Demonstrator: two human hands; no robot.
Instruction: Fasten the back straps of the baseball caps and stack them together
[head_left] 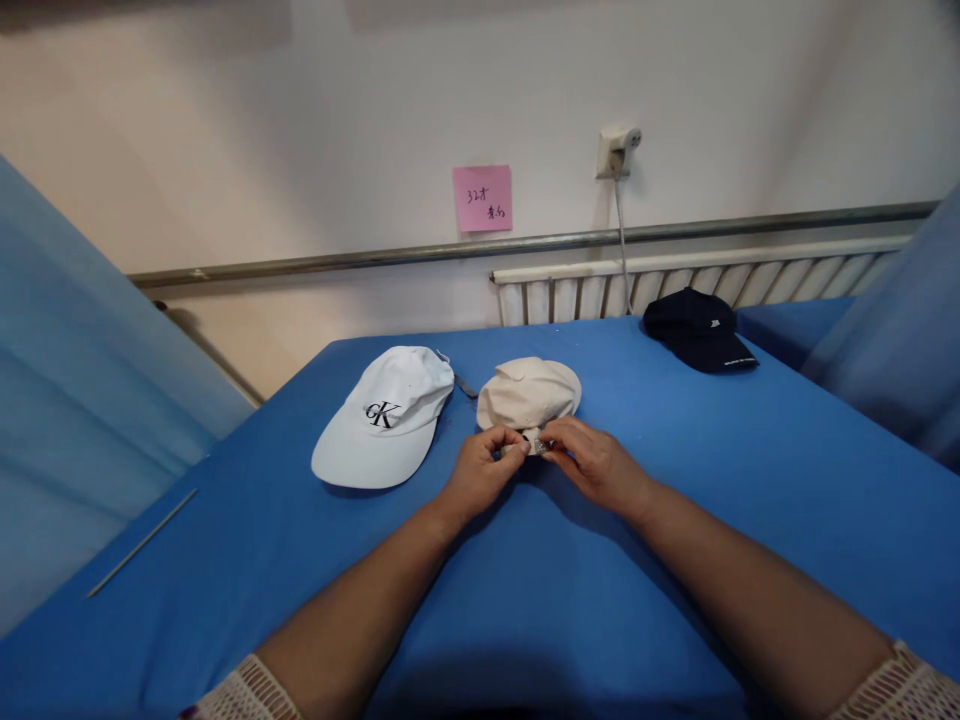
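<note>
A beige baseball cap (525,390) lies on the blue-covered table, its back strap (533,437) toward me. My left hand (487,465) pinches the strap's left part between thumb and fingers. On the other side, my right hand (592,460) pinches the strap near a small metal buckle (541,446), which the fingertips partly cover. Close by on the left lies a white cap (397,420) with black letters on its front, its brim pointing toward the lower left. A dark strap end (465,387) sticks out from behind it toward the beige cap.
A navy cap (699,328) sits at the table's far right. A thin stick (141,545) lies near the left edge of the table (300,590). Behind are a metal rail (375,257), a radiator (675,275) and a plugged-in cord (622,230). Blue curtains (67,400) hang at both sides.
</note>
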